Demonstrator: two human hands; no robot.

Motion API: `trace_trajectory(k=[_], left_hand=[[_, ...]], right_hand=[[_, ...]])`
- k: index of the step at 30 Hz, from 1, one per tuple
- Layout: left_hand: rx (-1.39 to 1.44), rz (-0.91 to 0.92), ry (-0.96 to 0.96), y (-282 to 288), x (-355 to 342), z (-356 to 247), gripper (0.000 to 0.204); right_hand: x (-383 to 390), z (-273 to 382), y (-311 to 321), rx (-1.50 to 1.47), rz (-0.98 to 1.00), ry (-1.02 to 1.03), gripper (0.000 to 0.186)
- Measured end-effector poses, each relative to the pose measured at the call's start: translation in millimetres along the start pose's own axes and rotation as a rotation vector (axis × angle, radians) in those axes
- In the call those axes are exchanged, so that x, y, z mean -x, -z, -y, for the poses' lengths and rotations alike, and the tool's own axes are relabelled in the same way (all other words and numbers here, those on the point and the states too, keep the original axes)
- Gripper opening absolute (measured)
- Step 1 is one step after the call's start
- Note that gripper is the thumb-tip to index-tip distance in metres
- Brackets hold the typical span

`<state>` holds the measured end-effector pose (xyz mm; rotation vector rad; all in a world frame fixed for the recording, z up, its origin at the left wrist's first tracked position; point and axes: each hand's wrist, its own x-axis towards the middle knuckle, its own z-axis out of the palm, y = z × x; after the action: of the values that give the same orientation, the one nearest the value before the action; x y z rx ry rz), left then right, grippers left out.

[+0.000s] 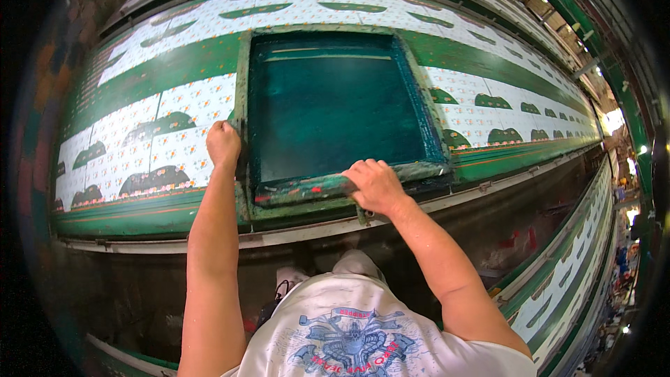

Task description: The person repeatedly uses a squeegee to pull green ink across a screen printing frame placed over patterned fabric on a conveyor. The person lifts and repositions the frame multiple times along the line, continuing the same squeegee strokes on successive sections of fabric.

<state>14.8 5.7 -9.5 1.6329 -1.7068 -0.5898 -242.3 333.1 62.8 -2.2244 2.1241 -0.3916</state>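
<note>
A screen printing frame (244, 91) with dark green mesh lies over the printed cloth on a long table. Along its near side runs a paint-stained squeegee (300, 190), its wooden bar streaked with green and red. My right hand (377, 185) is closed around this bar, right of its middle, fingers over the top. At the frame's left side, my left hand (223, 144) is closed in a fist against the edge; what lies inside the fingers is hidden. White cloth (185, 108) with small orange flowers and dark green scalloped shapes extends to both sides.
A pale rail (160, 243) edges the table in front of me. Another row of printed cloth (244, 3) lies farther back. To the lower right stands a parallel table (551, 307) with similar cloth. Lamps (643, 149) hang along the right.
</note>
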Motion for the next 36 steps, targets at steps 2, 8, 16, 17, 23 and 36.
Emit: trace_trajectory(k=[2,8,16,17,23,36], left_hand=[[-0.027,0.016,-0.029,-3.6,1.0,-2.1,0.037],[-0.204,-0.002,-0.098,-4.1,-9.9,7.5,0.039],[-0.546,-0.044,-0.050,-7.5,-0.6,-14.8,0.042],[-0.586,-0.058,-0.057,-15.4,1.8,-19.1,0.042],[-0.757,-0.198,-0.185,-11.5,9.4,-32.6,0.035],[-0.264,0.001,0.144,-1.7,-31.8,43.9,0.071]], right_hand=[[8.9,0.7,0.0,-0.013,-0.004,0.010,0.042],[21.6,-13.4,3.8,-0.234,-0.032,0.077,0.055],[123.1,-133.0,62.4,-0.397,-0.598,-0.250,0.026],[139.3,-155.7,60.0,-0.399,-0.655,-0.375,0.025],[189.1,-237.9,44.3,-1.126,-0.248,-1.164,0.044],[176.2,-241.1,6.3,-1.165,-0.326,-1.192,0.046]])
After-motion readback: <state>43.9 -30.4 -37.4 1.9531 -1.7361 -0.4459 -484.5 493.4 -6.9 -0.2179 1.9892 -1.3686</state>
